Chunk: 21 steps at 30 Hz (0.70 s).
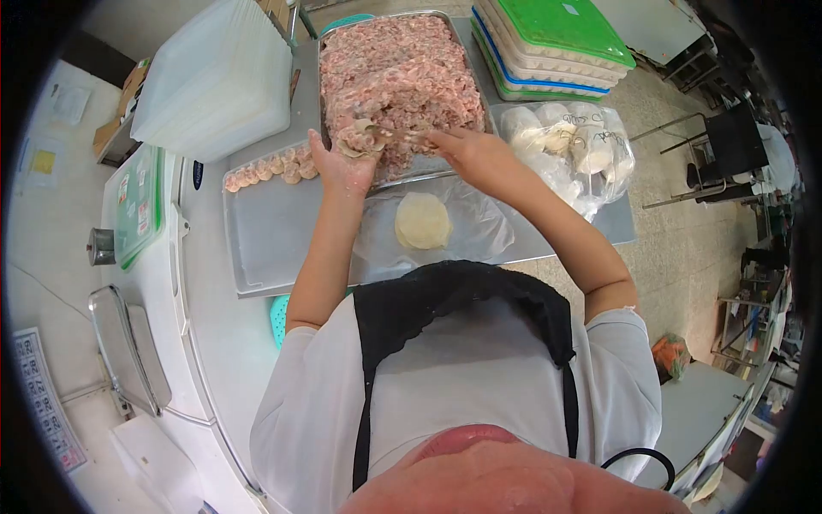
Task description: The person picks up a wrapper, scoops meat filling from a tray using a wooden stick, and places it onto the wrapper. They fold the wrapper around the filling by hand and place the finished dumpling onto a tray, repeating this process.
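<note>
A round dumpling wrapper [364, 147] with meat filling lies cupped in my left hand [345, 167], whose thumb sticks out to the left. My right hand [475, 156] is closed around a thin flat spatula [401, 135], its far end at the wrapper. Both hands are over the near edge of a deep metal tray heaped with pink minced meat [398, 68], which is scooped out at the front. Closer to me, a stack of round pale wrappers [422, 220] rests on a clear plastic sheet [377, 248]. Beside my left wrist, filled dumplings [278, 170] line the far edge of a grey tray [274, 244].
Translucent trays [214, 81] are piled at the back left. Lidded containers [556, 51] with green and blue edges stand at the back right. A plastic bag of pale round pieces [569, 150] sits beside the meat. A black chair [736, 146] stands beyond on the right.
</note>
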{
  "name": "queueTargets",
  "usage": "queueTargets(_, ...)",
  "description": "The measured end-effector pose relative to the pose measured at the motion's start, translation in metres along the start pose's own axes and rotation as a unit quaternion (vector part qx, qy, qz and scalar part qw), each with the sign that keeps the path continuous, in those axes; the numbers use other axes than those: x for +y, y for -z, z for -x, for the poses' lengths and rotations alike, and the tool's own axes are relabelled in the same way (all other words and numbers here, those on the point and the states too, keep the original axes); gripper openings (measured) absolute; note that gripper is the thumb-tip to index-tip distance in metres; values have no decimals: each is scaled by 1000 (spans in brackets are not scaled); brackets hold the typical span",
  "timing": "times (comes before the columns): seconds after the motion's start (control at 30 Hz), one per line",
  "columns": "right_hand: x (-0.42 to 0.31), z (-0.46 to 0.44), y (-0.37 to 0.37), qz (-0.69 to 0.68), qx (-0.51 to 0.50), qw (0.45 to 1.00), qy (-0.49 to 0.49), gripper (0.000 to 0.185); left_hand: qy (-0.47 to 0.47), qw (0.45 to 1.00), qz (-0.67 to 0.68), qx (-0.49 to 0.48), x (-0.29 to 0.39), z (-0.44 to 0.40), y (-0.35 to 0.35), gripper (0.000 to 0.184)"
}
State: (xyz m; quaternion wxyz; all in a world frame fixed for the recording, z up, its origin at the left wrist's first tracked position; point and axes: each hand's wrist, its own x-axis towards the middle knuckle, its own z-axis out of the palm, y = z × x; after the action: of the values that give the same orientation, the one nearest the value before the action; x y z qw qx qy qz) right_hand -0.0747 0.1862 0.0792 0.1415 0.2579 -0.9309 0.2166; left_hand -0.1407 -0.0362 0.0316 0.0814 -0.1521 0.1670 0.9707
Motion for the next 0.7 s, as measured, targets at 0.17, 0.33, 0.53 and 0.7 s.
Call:
queueTargets(0.17, 22, -9, 37, 97, -116, 987, 45, 30, -23, 996, -75, 46, -24, 24, -39, 70)
queueTargets(0.33, 38, -4, 24, 35, -73, 993, 86, 34, -102, 988, -109, -26, -44, 6, -32, 63)
queueTargets(0.53, 81, -16, 60, -152, -33, 985, 80, 31, -51, 973, -200, -102, -38, 19, -39, 43)
queueTargets(0.7, 85, -8, 84, -236, -129, 963, 28, 30, -233, 740, -604, -180, -43, 39, -74, 61)
